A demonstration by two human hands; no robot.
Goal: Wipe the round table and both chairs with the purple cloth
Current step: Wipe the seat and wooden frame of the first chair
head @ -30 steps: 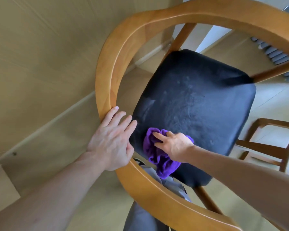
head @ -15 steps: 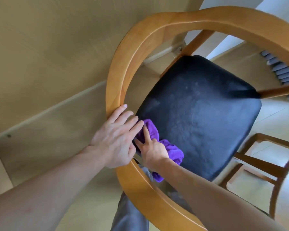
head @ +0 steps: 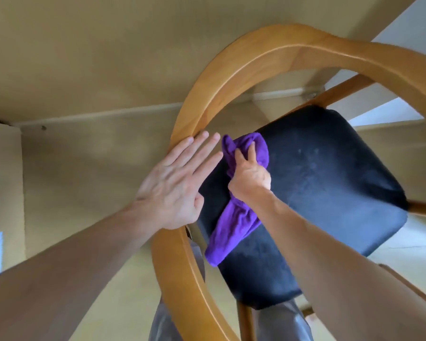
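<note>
- Clearly, we were on a chair: our right hand (head: pixel 250 179) gripped the purple cloth (head: pixel 234 217), fingers (head: pixel 251 150) curled into it, pressing it on the black seat (head: pixel 330 193) near its corner beside the curved wooden backrest (head: pixel 172 267).
- Our left hand (head: pixel 175 188) lay flat on that rail, fingers straight and close together.
- To wipe well, we judged it best to steady the frame, keep the cloth flat and overlap strokes out to the edges.
</note>
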